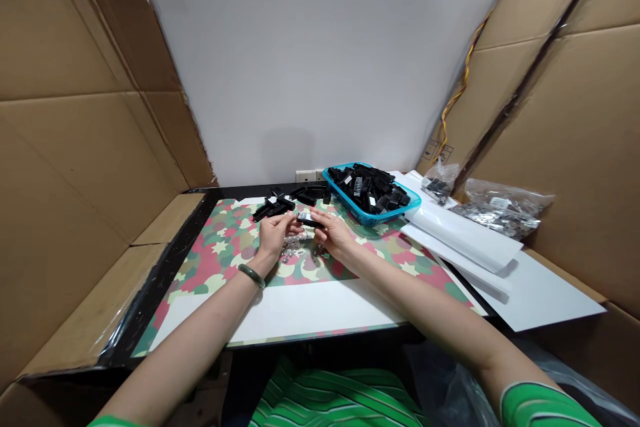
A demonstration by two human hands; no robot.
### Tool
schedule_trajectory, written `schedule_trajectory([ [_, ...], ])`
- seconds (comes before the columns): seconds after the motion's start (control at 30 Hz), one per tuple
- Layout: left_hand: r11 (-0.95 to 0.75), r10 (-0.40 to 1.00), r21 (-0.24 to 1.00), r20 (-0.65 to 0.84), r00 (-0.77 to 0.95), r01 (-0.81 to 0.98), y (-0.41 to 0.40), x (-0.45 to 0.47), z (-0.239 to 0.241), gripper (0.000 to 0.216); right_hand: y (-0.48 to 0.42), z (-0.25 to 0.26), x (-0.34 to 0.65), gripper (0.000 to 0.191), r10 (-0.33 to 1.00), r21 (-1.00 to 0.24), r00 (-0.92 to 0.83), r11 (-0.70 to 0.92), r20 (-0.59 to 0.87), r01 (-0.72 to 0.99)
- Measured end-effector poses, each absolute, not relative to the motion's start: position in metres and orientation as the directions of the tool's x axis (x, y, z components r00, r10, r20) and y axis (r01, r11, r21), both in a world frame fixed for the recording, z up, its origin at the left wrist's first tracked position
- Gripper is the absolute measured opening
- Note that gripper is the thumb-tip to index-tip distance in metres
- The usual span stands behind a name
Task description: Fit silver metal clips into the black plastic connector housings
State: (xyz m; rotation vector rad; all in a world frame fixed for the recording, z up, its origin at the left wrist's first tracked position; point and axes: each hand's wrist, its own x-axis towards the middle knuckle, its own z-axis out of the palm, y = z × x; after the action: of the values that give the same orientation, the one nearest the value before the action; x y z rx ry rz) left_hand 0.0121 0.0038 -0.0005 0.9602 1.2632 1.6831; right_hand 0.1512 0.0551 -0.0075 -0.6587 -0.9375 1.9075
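Over the middle of the table, my right hand (334,232) grips a small black plastic part (311,221) with a pale strip on its top. My left hand (273,235), with a dark bangle on the wrist, is closed in a pinch at the part's left end. What lies between its fingertips is too small to make out. Below both hands, tiny shiny clear or metallic pieces (294,250) are scattered on the patterned sheet. Just behind my left hand lies a loose pile of similar black parts (274,205), with several more parts (310,196) to its right.
A blue plastic basket (367,219) heaped with black parts stands at the back right. Farther right lie a rolled white sheet (465,237) and clear bags (500,210) of small pieces. Cardboard walls (80,107) flank both sides. A camouflage-patterned sheet (200,273) covers the table.
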Motion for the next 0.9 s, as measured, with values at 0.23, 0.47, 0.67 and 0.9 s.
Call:
schedule_trajectory([
  [0.23, -0.151, 0.939, 0.962, 0.067, -0.338, -0.228, 0.0056, 0.0106, -0.0036, 0.043, 0.0571, -0.0101, 0.1515, 0.040, 0.878, -0.816, -0.472, -0.329, -0.079, -0.475],
  [0.47, -0.207, 0.924, 0.966, 0.142, -0.356, -0.152, 0.0078, 0.0106, -0.0076, 0.044, 0.0570, -0.0120, 0.1507, 0.037, 0.879, -0.823, -0.469, -0.326, -0.083, -0.465],
  [0.67, -0.196, 0.912, 0.975, 0.142, -0.385, -0.106, 0.0083, 0.0113, -0.0090, 0.043, 0.0560, -0.0115, 0.1497, 0.034, 0.885, -0.822, -0.457, -0.329, -0.096, -0.465],
  [0.9, -0.191, 0.911, 0.976, 0.135, -0.390, -0.107, 0.0073, 0.0112, -0.0079, 0.041, 0.0537, -0.0086, 0.1490, 0.035, 0.890, -0.828, -0.445, -0.320, -0.097, -0.461],
])
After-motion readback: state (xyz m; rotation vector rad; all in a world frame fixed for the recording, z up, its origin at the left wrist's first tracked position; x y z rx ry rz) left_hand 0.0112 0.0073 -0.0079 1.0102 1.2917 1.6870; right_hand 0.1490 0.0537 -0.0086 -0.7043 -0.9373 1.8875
